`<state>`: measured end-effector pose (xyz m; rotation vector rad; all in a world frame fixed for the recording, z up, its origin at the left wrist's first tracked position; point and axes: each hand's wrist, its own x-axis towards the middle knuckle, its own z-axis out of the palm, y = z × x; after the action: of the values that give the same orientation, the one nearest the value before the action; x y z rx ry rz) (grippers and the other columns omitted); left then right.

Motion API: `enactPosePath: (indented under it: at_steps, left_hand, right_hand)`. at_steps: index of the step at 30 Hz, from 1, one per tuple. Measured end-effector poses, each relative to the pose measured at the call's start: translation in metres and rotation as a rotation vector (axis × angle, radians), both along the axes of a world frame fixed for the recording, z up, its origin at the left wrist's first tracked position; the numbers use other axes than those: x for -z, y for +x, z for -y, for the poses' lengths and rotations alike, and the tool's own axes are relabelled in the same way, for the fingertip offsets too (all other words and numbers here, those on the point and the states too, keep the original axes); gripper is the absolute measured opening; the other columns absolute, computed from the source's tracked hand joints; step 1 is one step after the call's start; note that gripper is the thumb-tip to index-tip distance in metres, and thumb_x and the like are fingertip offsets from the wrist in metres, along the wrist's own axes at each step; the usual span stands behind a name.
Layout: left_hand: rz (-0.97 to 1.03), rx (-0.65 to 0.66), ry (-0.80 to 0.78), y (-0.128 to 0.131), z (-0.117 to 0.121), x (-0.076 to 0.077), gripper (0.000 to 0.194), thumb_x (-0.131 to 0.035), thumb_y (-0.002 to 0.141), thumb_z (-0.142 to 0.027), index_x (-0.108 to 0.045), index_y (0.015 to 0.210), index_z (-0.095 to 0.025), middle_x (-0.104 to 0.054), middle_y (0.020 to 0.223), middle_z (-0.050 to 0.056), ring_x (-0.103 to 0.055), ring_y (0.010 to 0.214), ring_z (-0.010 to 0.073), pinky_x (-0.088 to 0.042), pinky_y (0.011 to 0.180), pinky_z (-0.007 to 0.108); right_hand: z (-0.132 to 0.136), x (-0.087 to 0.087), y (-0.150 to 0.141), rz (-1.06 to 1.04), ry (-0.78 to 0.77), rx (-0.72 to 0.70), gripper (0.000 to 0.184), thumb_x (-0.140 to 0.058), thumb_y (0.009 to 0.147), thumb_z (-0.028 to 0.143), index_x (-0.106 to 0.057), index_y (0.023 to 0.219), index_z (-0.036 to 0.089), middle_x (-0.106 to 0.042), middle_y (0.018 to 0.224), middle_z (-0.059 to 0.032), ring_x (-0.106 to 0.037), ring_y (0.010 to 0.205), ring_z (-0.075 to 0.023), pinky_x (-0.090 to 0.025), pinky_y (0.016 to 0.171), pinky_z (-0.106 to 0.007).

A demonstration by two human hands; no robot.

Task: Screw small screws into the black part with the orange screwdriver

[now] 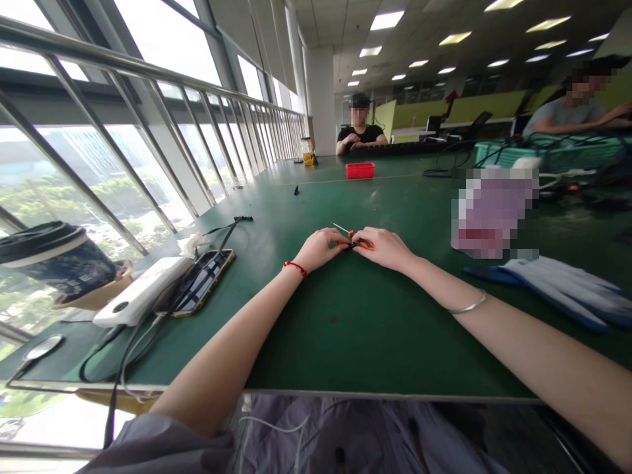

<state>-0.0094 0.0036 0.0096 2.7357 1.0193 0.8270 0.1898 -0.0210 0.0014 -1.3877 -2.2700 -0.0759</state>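
Observation:
In the head view, both my hands are close together over the middle of the green table (316,329). My right hand (385,247) is closed on a small tool with orange-and-black handles (366,244); its kind is hard to make out. My left hand (322,251), wearing a red bracelet, pinches thumb and fingers at the tool's dark end, where a small dark piece seems to sit, too small to name. Just beyond the fingertips lies a screwdriver (342,228) with a thin metal shaft and an orange-and-black handle, partly hidden by my right hand.
On the left are a phone (205,283), a white power bank (143,289), cables and a cup (54,260). Gloves (563,283) lie right. Farther off are a red basket (360,171), a small black piece (296,190) and a green crate (508,156). Two people sit beyond.

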Motion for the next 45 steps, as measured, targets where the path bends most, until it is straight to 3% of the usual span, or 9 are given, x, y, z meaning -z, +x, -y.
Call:
enactPosePath:
  at_steps: [8, 20, 30, 45]
  left_hand:
    - [-0.094, -0.054, 0.072, 0.002, 0.006, -0.004, 0.018, -0.053, 0.085, -0.021, -0.07, 0.092, -0.02, -0.071, 0.099, 0.002, -0.061, 0.095, 0.0175, -0.049, 0.087, 0.03]
    - [-0.206, -0.088, 0.177, 0.008, 0.009, -0.003, 0.015, -0.049, 0.085, -0.019, -0.063, 0.092, -0.017, -0.067, 0.093, 0.005, -0.059, 0.088, 0.0183, -0.048, 0.081, 0.029]
    - [-0.391, -0.104, 0.307, 0.013, 0.013, -0.006, 0.018, -0.047, 0.084, -0.017, -0.062, 0.094, -0.013, -0.066, 0.093, 0.01, -0.06, 0.086, 0.0212, -0.046, 0.076, 0.031]
    - [-0.145, -0.069, 0.155, 0.008, 0.011, -0.002, 0.024, -0.046, 0.089, -0.02, -0.067, 0.101, -0.021, -0.07, 0.098, 0.003, -0.062, 0.092, 0.0163, -0.048, 0.083, 0.026]
  right_hand:
    - [0.0, 0.0, -0.001, -0.005, -0.007, 0.011, 0.021, -0.053, 0.083, 0.038, -0.066, 0.098, 0.028, -0.066, 0.097, -0.0001, -0.06, 0.084, -0.0169, -0.037, 0.061, -0.025]
    - [-0.001, 0.001, -0.003, 0.017, -0.038, 0.074, 0.024, -0.051, 0.082, 0.039, -0.065, 0.099, 0.029, -0.065, 0.099, -0.0002, -0.06, 0.085, -0.0183, -0.036, 0.06, -0.026]
    - [0.007, -0.005, -0.006, 0.149, 0.019, 0.034, 0.024, -0.047, 0.087, 0.035, -0.062, 0.103, 0.026, -0.063, 0.098, -0.0027, -0.062, 0.084, -0.0183, -0.035, 0.058, -0.026]
    - [0.007, -0.006, -0.004, 0.063, 0.004, 0.06, 0.026, -0.045, 0.087, 0.038, -0.063, 0.101, 0.027, -0.065, 0.098, -0.0019, -0.06, 0.083, -0.0178, -0.035, 0.058, -0.026]
